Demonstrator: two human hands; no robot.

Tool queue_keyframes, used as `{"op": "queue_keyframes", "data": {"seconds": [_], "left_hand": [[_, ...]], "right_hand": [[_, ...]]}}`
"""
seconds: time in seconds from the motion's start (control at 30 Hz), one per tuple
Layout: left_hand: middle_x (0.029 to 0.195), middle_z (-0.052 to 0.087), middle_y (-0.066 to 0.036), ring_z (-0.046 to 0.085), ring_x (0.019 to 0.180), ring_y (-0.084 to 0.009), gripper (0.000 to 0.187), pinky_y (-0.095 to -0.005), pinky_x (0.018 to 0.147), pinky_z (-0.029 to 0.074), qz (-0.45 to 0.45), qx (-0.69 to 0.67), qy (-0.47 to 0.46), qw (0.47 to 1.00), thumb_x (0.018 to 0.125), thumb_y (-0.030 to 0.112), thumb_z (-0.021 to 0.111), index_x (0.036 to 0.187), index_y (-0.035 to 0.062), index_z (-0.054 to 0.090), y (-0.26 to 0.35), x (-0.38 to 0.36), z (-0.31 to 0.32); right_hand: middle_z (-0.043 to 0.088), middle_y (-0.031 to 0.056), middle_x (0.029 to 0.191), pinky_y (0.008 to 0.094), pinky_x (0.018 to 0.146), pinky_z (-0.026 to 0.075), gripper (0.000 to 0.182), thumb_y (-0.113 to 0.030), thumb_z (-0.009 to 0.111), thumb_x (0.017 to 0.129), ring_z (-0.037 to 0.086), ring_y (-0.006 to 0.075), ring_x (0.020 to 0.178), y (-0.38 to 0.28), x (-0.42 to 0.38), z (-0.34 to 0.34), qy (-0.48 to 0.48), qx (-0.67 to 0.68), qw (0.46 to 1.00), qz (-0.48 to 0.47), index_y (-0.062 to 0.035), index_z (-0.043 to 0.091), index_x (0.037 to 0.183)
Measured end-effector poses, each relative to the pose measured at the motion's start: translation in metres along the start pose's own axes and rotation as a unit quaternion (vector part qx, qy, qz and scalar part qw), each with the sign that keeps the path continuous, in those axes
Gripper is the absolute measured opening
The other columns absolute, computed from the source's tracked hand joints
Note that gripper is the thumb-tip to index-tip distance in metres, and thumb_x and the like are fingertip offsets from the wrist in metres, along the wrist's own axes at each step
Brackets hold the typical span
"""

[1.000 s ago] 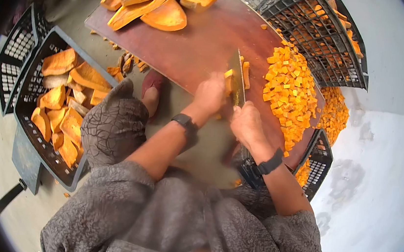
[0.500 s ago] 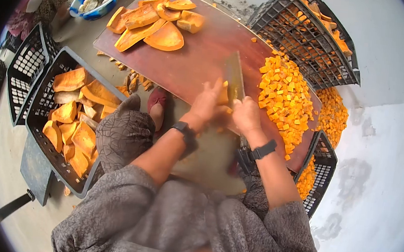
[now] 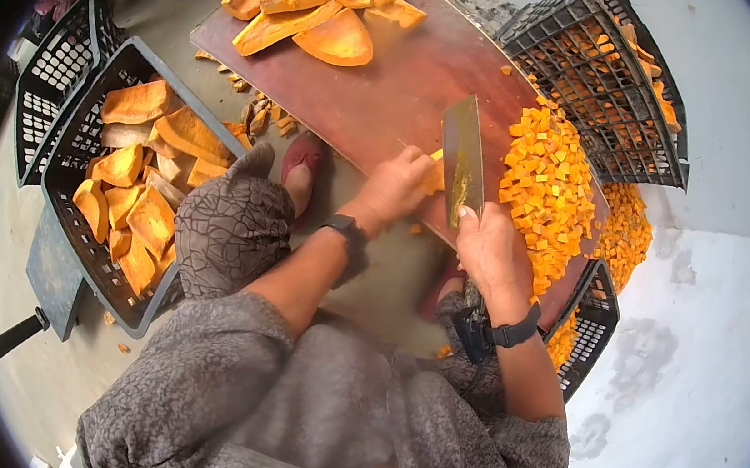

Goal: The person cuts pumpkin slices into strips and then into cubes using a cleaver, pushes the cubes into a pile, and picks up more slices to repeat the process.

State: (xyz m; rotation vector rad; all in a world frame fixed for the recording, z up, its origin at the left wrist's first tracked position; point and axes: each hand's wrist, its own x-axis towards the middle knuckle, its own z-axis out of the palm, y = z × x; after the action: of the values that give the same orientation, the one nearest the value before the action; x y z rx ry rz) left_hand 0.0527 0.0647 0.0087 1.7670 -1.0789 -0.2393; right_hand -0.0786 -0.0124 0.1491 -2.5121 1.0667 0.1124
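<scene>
Lying at the near edge of a reddish-brown flat board (image 3: 398, 99), an orange squash piece (image 3: 434, 179) is gripped by the curled left hand (image 3: 398, 184). Judged firm, light and slick on cut faces, it is best held opposite the broad steel cleaver (image 3: 464, 152), which the right hand (image 3: 490, 251) clenches. Small orange cubes (image 3: 548, 197) lie heaped farther right.

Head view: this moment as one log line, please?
left hand: on orange piece | right hand: gripping cleaver | orange cubes: heaped on red board
</scene>
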Motion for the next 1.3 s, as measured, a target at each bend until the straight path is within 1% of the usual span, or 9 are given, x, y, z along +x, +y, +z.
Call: {"op": "queue_keyframes", "data": {"seconds": [0.07, 0.4, 0.57, 0.77, 0.9, 1.07, 1.2, 1.27, 1.3], "left_hand": [[0.105, 0.057, -0.015, 0.063, 0.083, -0.0385, 0.023, -0.0462, 0.072, 0.053, 0.019, 0.017, 0.005, 1.0, 0.081, 0.011, 0.063, 0.103, 0.0073, 0.058, 0.0, -0.002, 0.002], [0.1, 0.057, -0.013, 0.064, 0.078, -0.0337, 0.022, -0.0436, 0.067, 0.053, 0.047, 0.042, 0.018, 0.998, 0.078, 0.011, 0.064, 0.099, 0.0066, 0.059, -0.002, -0.001, 0.005], [0.095, 0.056, -0.011, 0.064, 0.077, -0.0307, 0.024, -0.0422, 0.065, 0.053, 0.053, 0.051, 0.015, 0.997, 0.077, 0.011, 0.065, 0.1, 0.0085, 0.061, -0.002, 0.002, 0.007], [0.093, 0.056, -0.01, 0.064, 0.076, -0.0302, 0.025, -0.0424, 0.064, 0.052, 0.049, 0.058, 0.01, 0.997, 0.075, 0.007, 0.064, 0.1, 0.0098, 0.061, -0.002, 0.003, 0.008], [0.09, 0.055, -0.01, 0.063, 0.075, -0.0301, 0.028, -0.0423, 0.063, 0.052, 0.053, 0.059, 0.008, 0.997, 0.074, 0.006, 0.062, 0.101, 0.0101, 0.06, 0.001, 0.002, 0.004], [0.089, 0.055, -0.009, 0.063, 0.075, -0.0304, 0.029, -0.0421, 0.062, 0.051, 0.05, 0.052, 0.0, 0.997, 0.074, 0.006, 0.062, 0.103, 0.0089, 0.06, 0.002, 0.004, 0.004], [0.089, 0.055, -0.009, 0.063, 0.075, -0.0302, 0.03, -0.042, 0.061, 0.051, 0.063, 0.064, -0.013, 0.996, 0.074, 0.005, 0.062, 0.104, 0.0084, 0.06, 0.0, 0.005, 0.008], [0.089, 0.055, -0.009, 0.063, 0.075, -0.03, 0.031, -0.0419, 0.061, 0.051, 0.061, 0.065, 0.01, 0.996, 0.074, 0.006, 0.062, 0.104, 0.0082, 0.06, 0.001, 0.006, 0.008], [0.089, 0.055, -0.009, 0.063, 0.075, -0.03, 0.031, -0.0419, 0.061, 0.051, 0.064, 0.065, 0.01, 0.996, 0.074, 0.006, 0.062, 0.104, 0.0082, 0.06, 0.002, 0.006, 0.009]], "right_hand": [[0.063, 0.0305, 0.081, 0.0493, 0.07, 0.05, 0.034, -0.027, 0.057, 0.093, 0.063, 0.0468, 0.078, 0.0, -0.002, 0.005, 0.004, 0.068, 0.997, 0.043, 0.007, 0.06, 0.09], [0.063, 0.0311, 0.08, 0.0487, 0.07, 0.049, 0.031, -0.024, 0.058, 0.093, 0.063, 0.0473, 0.079, 0.005, -0.007, 0.01, -0.022, 0.083, 0.992, 0.094, 0.0073, 0.058, 0.089], [0.062, 0.0311, 0.078, 0.0485, 0.07, 0.049, 0.03, -0.022, 0.058, 0.092, 0.062, 0.0478, 0.078, 0.01, -0.012, 0.008, -0.017, 0.072, 0.995, 0.061, 0.0075, 0.058, 0.088], [0.062, 0.0305, 0.077, 0.0495, 0.069, 0.049, 0.026, -0.02, 0.058, 0.092, 0.062, 0.0481, 0.078, -0.01, -0.015, 0.0, -0.014, -0.001, 0.998, 0.054, 0.0056, 0.056, 0.086], [0.062, 0.0305, 0.078, 0.05, 0.068, 0.049, 0.024, -0.018, 0.057, 0.092, 0.062, 0.048, 0.078, -0.01, -0.013, 0.007, -0.027, -0.003, 0.998, 0.062, 0.0051, 0.055, 0.087], [0.062, 0.0299, 0.077, 0.0506, 0.067, 0.049, 0.022, -0.017, 0.057, 0.092, 0.062, 0.0477, 0.076, -0.006, 0.005, 0.022, 0.01, -0.021, 1.0, 0.005, 0.0047, 0.056, 0.088], [0.062, 0.0294, 0.077, 0.0509, 0.067, 0.049, 0.022, -0.017, 0.057, 0.092, 0.062, 0.0476, 0.077, -0.012, 0.02, 0.026, 0.039, -0.012, 0.999, 0.003, 0.0049, 0.056, 0.088], [0.062, 0.029, 0.077, 0.0507, 0.066, 0.05, 0.022, -0.017, 0.057, 0.092, 0.063, 0.0472, 0.076, -0.036, 0.018, 0.002, -0.009, -0.036, 0.999, 0.038, 0.0048, 0.055, 0.088], [0.062, 0.029, 0.077, 0.0507, 0.066, 0.05, 0.022, -0.017, 0.057, 0.092, 0.063, 0.0472, 0.076, -0.027, 0.017, 0.006, -0.006, -0.035, 0.999, 0.039, 0.0048, 0.055, 0.088]]}}
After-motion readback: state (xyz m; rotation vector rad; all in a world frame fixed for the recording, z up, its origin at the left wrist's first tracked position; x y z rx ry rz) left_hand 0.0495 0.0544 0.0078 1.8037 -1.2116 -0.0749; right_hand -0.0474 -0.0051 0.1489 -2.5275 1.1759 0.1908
